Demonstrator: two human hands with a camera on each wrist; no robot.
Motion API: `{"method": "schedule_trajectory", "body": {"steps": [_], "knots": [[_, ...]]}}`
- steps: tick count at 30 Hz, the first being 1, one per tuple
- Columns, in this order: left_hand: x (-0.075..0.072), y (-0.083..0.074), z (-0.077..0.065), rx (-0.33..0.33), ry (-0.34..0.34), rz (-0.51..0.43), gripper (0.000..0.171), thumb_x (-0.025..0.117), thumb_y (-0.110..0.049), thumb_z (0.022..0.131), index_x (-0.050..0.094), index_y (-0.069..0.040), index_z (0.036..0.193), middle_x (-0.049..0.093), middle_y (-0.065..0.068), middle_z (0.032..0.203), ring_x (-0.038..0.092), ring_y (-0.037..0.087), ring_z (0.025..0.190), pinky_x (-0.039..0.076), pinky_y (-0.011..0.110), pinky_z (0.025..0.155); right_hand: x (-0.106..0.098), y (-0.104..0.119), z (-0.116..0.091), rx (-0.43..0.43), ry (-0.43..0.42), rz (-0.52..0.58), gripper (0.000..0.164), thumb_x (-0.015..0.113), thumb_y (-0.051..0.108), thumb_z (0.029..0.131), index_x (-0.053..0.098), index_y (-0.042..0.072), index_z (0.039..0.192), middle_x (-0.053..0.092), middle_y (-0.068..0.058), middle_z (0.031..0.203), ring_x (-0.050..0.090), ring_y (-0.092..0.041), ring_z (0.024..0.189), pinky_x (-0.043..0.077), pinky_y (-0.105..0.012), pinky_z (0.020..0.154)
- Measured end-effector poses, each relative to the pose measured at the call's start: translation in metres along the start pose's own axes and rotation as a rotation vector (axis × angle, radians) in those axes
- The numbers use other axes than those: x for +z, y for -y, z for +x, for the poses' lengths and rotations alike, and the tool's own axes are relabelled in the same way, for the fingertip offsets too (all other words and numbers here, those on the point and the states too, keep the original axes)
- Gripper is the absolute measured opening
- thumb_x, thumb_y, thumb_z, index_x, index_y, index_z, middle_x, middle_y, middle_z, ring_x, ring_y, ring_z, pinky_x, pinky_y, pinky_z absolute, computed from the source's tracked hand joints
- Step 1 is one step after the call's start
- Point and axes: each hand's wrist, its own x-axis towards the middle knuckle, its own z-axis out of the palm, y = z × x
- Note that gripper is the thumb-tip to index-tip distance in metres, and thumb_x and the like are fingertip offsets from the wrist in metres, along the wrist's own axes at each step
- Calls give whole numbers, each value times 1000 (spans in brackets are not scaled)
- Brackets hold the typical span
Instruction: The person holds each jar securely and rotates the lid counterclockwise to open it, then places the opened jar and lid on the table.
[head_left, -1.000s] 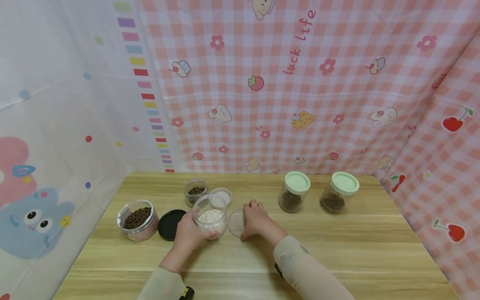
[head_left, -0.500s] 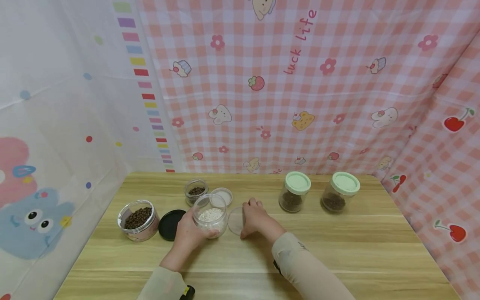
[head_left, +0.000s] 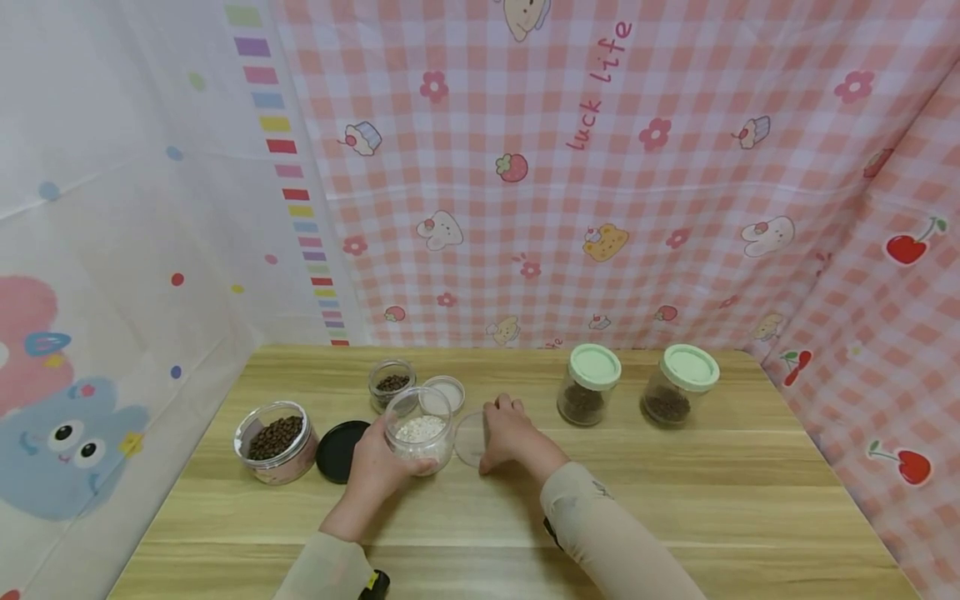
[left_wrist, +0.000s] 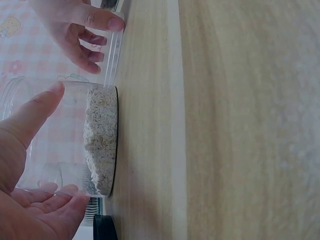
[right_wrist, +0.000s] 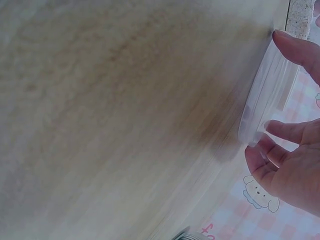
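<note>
My left hand (head_left: pixel 378 462) holds a clear jar (head_left: pixel 444 450) of white flakes (left_wrist: pixel 102 140) around its side, thumb on the near wall and fingers on the left. The jar stands upright and uncovered. Just right of it, my right hand (head_left: pixel 513 437) grips a clear round lid (head_left: pixel 469 440) by its edge. In the right wrist view, the thumb is at one end of the lid (right_wrist: pixel 265 92) and the fingertips at the other, with a shadow on the table below. A black lid (head_left: pixel 341 450) lies left of the left hand.
A wide jar of brown pellets (head_left: pixel 276 471) stands open at the left. Behind the held jar are a small open jar (head_left: pixel 392 371) with dark pellets and a white lid (head_left: pixel 444 392). Two green-lidded jars (head_left: pixel 595 367) stand back right, before a checked cloth (head_left: pixel 480 208).
My right hand has shifted very slightly left and away from me with the clear lid. The left hand and its jar have stayed almost still.
</note>
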Motion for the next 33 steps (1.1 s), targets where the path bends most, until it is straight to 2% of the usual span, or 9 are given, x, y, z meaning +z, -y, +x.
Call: {"method": "schedule_trajectory", "body": {"steps": [19,25,33], "knots": [[2,1,-2,-10,-1,-29,102,91,-32,55,41,2,137,50,26,132,46,40,123,40,52,102,2,0,-4,1,-8,18,103,91,30,54,41,-1,138,37,-18,133,35,-33,119,40,-44,102],[2,0,-3,24,-31,-64,111,93,-32,52,35,0,140,47,25,136,43,39,126,37,53,104,1,0,-13,-24,-11,28,108,92,33,55,35,1,142,36,-21,140,33,-37,128,34,-48,108],[-2,-6,-14,14,-99,-235,123,94,-30,51,22,2,146,37,21,144,39,37,131,36,50,108,-10,-13,-41,-68,-70,91,112,92,31,56,31,0,144,35,-24,142,31,-41,131,33,-56,106]]}}
